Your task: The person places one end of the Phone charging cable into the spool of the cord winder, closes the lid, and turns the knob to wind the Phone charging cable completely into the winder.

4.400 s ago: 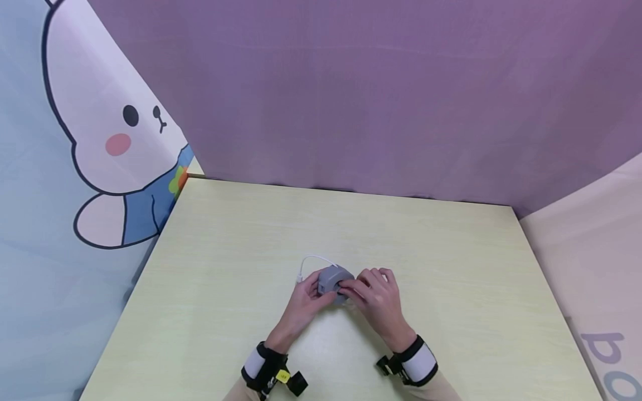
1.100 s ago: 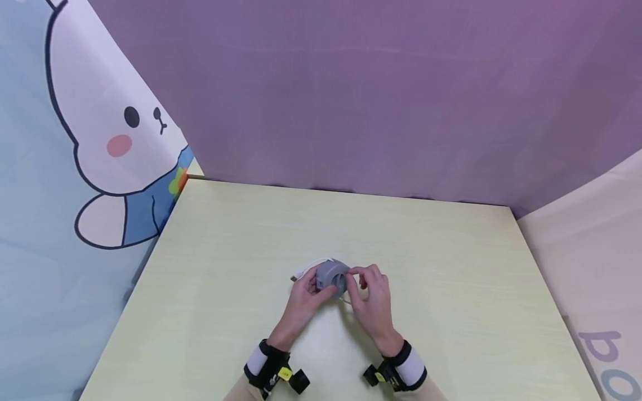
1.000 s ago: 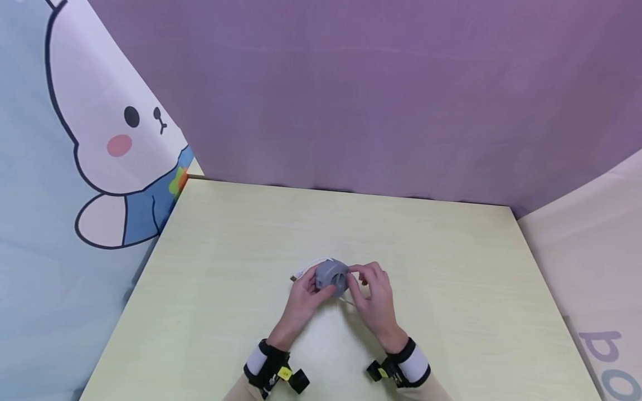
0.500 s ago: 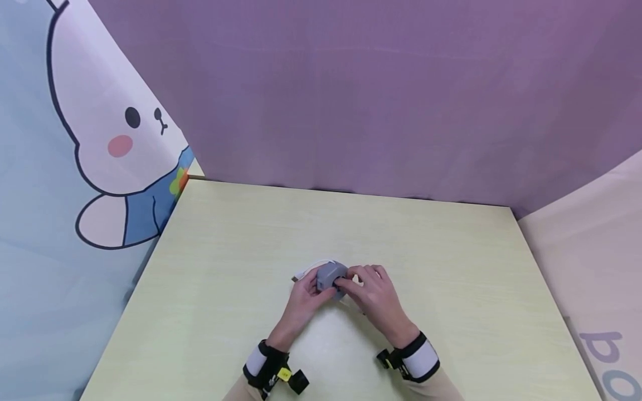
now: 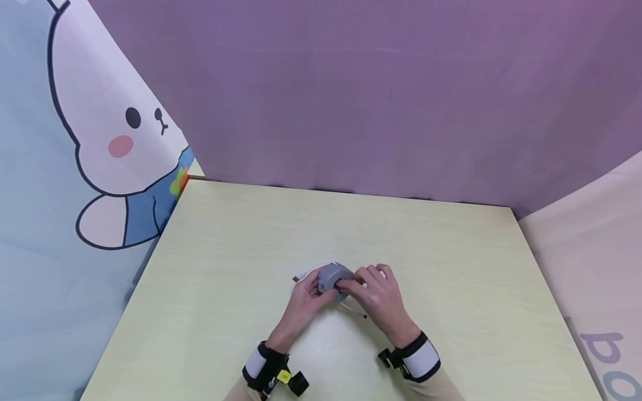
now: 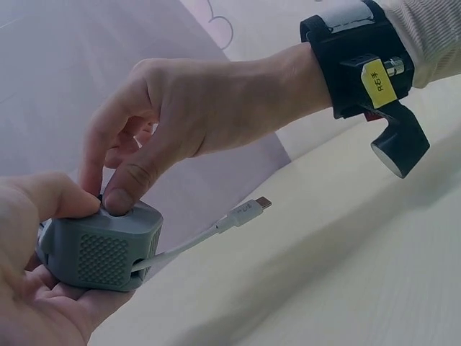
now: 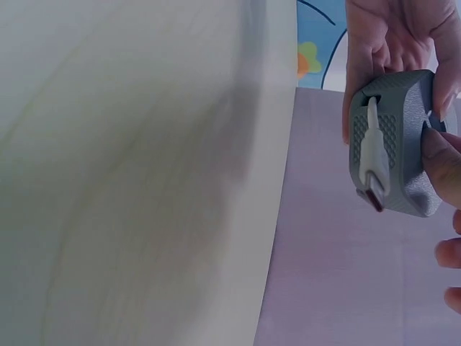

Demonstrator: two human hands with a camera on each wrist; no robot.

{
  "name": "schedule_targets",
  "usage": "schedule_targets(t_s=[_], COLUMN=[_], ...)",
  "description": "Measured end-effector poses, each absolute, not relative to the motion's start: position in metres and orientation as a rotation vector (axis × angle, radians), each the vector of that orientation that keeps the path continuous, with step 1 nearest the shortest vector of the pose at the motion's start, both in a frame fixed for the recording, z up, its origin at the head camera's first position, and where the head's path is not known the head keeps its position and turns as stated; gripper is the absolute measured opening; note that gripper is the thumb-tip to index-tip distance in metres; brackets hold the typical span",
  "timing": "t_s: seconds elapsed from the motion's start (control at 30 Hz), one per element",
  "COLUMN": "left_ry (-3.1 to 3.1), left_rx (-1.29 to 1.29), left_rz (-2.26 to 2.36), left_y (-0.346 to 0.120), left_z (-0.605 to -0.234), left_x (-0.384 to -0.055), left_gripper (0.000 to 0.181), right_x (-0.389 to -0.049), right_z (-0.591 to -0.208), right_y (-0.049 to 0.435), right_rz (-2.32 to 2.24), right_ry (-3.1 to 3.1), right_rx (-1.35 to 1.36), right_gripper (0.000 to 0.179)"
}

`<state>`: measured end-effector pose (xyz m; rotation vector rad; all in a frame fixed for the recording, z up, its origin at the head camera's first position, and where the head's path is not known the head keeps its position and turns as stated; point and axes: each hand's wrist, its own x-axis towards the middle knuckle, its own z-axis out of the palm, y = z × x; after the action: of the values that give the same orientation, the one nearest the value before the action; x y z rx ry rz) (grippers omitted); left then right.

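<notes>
My left hand point(image 5: 302, 303) grips a grey cable winder point(image 5: 330, 274) above the table, its thumb along the near side. My right hand point(image 5: 379, 298) has its thumb and index finger in the round centre of the winder, pinching there; the part between the fingertips is mostly hidden. A white cable with a USB-C plug point(image 6: 246, 213) sticks out through a slot beside a studded grip patch in the left wrist view. The cable's other plug point(image 5: 297, 278) shows beyond the left fingers. In the right wrist view, the winder point(image 7: 412, 162) is held on edge.
The pale wooden table point(image 5: 241, 234) extends on all sides of the hands. A purple cloth point(image 5: 351, 111) hangs along its far edge. To the left is a cartoon-print cloth point(image 5: 45, 301), and a pale cloth point(image 5: 577, 267) hangs at the right.
My right fingers have gone from the winder's right edge to its centre. More of the cable end at the lower right shows. Seconds earlier, the far cable stood in a taller arc.
</notes>
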<state>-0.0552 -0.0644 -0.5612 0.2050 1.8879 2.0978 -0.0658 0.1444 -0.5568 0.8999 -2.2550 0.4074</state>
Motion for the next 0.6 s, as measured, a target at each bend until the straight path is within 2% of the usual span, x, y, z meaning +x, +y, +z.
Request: schedule_targets(t_s=[0.17,0.33,0.6], left_ry=[1.891,1.881,1.827], left_rx=[0.212,0.205,0.204], left_rz=[2.109,2.115,2.162], left_y=[-0.065,-0.065,-0.064], left_z=[-0.56,-0.56,-0.561], left_x=[-0.055,-0.055,-0.055], left_gripper=[0.059,0.059,0.058], right_x=[-0.067,-0.068,-0.066], right_z=[-0.56,-0.563,-0.563], right_y=[0.142,0.138,0.134], right_rz=[0.412,0.438,0.47], right_ry=[-2.217,-2.187,-2.166], right_rx=[0.86,0.825,0.785], right_gripper=[0.014,0.028,0.032])
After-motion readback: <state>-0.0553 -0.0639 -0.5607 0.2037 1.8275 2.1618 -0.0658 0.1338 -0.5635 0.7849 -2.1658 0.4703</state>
